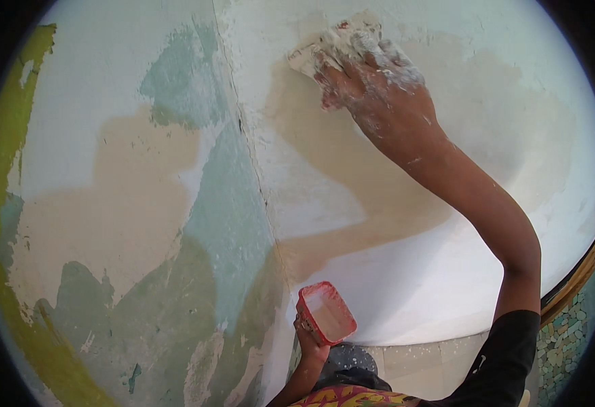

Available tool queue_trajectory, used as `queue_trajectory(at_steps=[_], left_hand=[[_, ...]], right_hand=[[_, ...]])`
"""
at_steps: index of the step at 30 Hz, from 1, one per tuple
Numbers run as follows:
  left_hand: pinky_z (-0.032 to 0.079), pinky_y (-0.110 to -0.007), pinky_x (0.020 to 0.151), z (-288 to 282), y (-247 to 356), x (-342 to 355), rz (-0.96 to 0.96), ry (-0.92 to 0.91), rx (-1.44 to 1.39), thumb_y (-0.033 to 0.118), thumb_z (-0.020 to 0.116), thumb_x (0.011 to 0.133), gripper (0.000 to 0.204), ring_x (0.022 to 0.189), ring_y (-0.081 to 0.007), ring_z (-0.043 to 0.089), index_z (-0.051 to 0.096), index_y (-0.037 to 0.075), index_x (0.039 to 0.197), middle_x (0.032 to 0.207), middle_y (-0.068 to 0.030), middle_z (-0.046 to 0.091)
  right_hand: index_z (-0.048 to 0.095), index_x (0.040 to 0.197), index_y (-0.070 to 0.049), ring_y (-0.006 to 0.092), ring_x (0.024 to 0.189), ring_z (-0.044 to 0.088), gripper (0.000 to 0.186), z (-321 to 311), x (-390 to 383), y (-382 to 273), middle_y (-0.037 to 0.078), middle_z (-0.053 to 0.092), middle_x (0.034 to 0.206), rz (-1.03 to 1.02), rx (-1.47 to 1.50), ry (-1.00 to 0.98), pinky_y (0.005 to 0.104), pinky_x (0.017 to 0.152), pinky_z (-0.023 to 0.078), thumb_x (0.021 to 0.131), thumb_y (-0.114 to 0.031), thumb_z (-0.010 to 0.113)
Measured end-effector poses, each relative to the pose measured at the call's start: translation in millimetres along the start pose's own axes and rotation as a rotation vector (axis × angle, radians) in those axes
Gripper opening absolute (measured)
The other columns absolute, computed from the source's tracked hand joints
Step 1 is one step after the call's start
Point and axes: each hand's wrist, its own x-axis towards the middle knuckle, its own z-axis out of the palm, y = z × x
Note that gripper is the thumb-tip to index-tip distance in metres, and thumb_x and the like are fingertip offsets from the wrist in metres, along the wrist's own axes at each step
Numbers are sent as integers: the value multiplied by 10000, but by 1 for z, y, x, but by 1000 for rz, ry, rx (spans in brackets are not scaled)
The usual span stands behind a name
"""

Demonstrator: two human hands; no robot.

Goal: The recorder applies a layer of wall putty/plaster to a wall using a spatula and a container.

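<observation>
Right hand (369,71), closed on a putty-caked spreader (324,51), pressed flat to the wall (392,271) high up; left hand (309,336) gripping the red tray (326,313) of white putty low by the corner; best with even pressure, long overlapping strokes, tray level.

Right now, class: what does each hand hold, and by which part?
The left hand grips a red tray of white plaster by its lower edge. The right hand presses something plaster-caked on the wall; its hold is unclear.
</observation>
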Motion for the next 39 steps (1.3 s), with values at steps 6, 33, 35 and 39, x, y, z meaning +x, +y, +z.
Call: queue_trajectory(at_steps=[6,33,35,39], left_hand=[[433,-464,1083,4,1,7,-58,13,25,481,349,1012,514,1275,-268,536,483,159,1390,1374,-61,552],[439,-437,1043,4,5,5,-51,-34,-54,509,364,1022,497,1232,-246,529,504,167,1353,1313,-43,552],[437,-435,1052,3,3,4,-50,-8,-57,501,348,1028,496,1242,-245,532,498,163,1359,1323,-43,552],[438,-439,1054,1,5,3,-66,52,-69,504,346,1028,502,1252,-247,533,495,160,1363,1337,-40,548]], right_hand=[[643,1183,-66,271,1047,632,392,-1,-30,-30,60,657,1140,26,126,-118,371,808,552,793,-102,659],[708,1128,-70,271,1123,611,279,-126,-258,-220,139,623,1252,1218,1511,-644,373,927,511,849,-67,723],[749,1059,-108,294,1171,578,264,-131,-244,-220,135,604,1291,1102,1286,-677,395,939,497,799,-60,745],[789,1014,-172,343,1256,498,392,-139,-238,-226,146,546,1368,980,1039,-751,437,963,463,637,-64,801]])
